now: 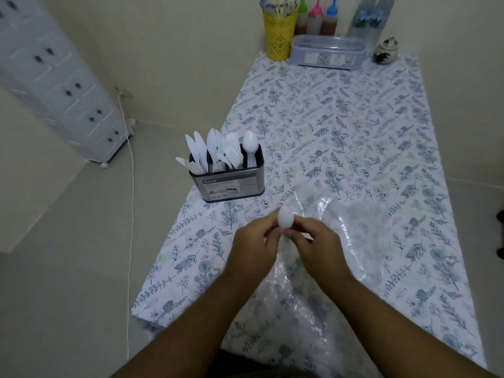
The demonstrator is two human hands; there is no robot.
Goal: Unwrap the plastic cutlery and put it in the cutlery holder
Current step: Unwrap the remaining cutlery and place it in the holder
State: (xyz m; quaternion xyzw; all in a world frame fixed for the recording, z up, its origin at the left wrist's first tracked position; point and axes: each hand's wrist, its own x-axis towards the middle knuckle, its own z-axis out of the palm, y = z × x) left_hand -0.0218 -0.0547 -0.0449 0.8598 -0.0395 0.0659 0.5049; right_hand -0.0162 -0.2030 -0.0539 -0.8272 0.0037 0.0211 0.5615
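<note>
1. Both hands meet above the near half of the tabletop (354, 126), which is covered by a white cloth printed with blue-grey leaves.
2. The left hand (252, 248) and the right hand (317, 245) each pinch a white plastic spoon (285, 218) with curled fingers; its bowl stands up between the fingertips.
3. Whether clear wrap is on the spoon cannot be told.
4. Crumpled clear plastic wrappers (341, 241) lie on the cloth under and beyond the hands, reaching the near edge.
5. The grey metal cutlery holder (229, 184) stands at the left edge, holding white plastic knives (200, 151), forks (231, 152) and a spoon.
6. At the far edge stand a yellow perforated cup (279, 34), three sauce bottles (317, 16) and a lidded clear box (327, 51).
</note>
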